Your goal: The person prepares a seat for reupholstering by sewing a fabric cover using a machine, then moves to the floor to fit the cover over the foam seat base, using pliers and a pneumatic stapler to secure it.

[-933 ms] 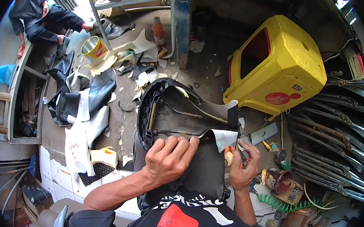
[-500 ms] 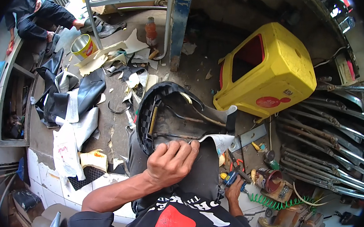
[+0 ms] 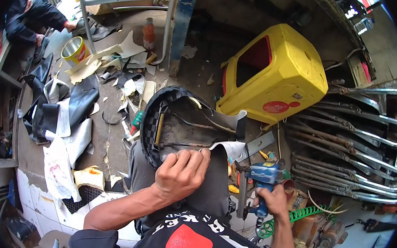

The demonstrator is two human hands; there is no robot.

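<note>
A motorcycle-style seat [image 3: 148, 128] lies across my lap, its hollow dark underside facing up. Black checkered cover material wraps its rim, and a pale-backed flap [image 3: 234, 150] of it hangs at the right end. My left hand [image 3: 184, 172] is closed over the near rim, pinching the cover's edge; the fingertips are hidden. To the right of my knee, my right hand [image 3: 275, 200] grips the handle of a blue air staple gun [image 3: 265, 172]. A green coiled hose [image 3: 305, 214] runs from its lower end. The gun is apart from the seat.
A yellow plastic box [image 3: 293, 68] lies on its side ahead right, above stacked chrome tubes [image 3: 352, 157]. Black material scraps [image 3: 81, 103], a yellow can [image 3: 75, 50] and an orange bottle [image 3: 148, 34] are on the left floor. Another person's legs [image 3: 40, 19] show far left.
My right hand has lifted the staple gun from low on the floor to beside my right knee. My left hand keeps its grip on the seat's edge. The view has shifted slightly.
</note>
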